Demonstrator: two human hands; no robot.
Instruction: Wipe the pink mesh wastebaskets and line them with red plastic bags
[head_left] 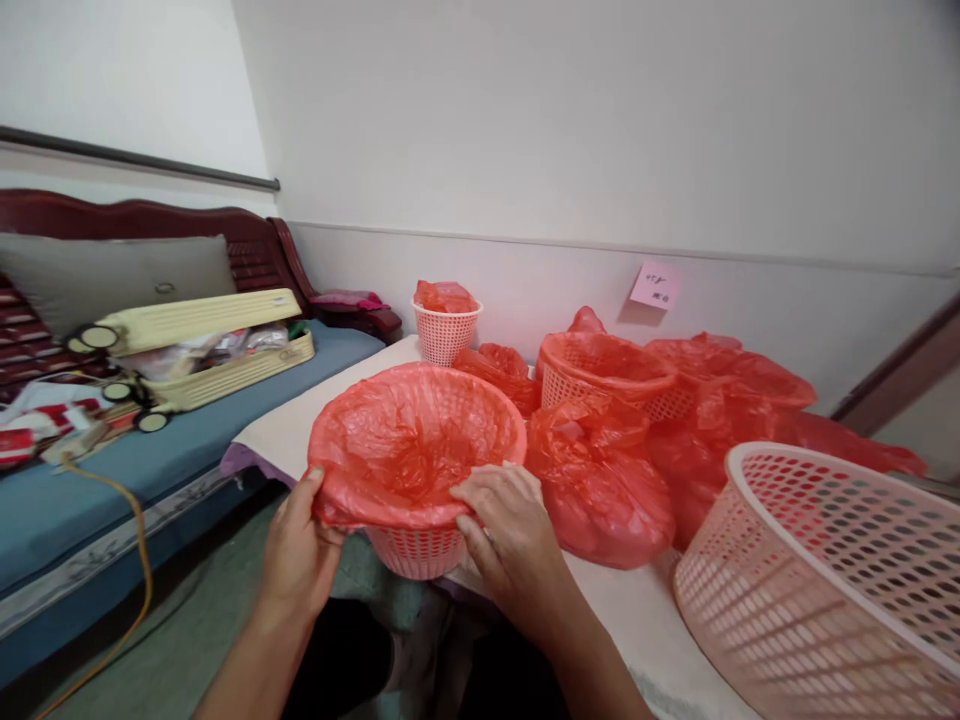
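Observation:
A pink perforated plastic wastebasket [417, 552] stands in front of me at the edge of the table, lined with a thin red plastic bag [420, 440]. The bag's mouth is folded outward over the rim, and its loose middle sags inside. At the near left of the rim, my left hand [301, 535] is closed on the bag's edge, its thumb on top. My right hand [506, 530] pinches the folded bag at the near right of the rim, fingers over the top and thumb below. The fingertips of my left hand are hidden under the fold.
A large unlined pink basket [817, 590] stands at the right. Behind are a filled red bag [600, 490], a lined basket [600, 365] and a small white basket [447, 335]. An open yellow suitcase [232, 385] lies on the blue-covered bench at left; a cable [142, 540] hangs down.

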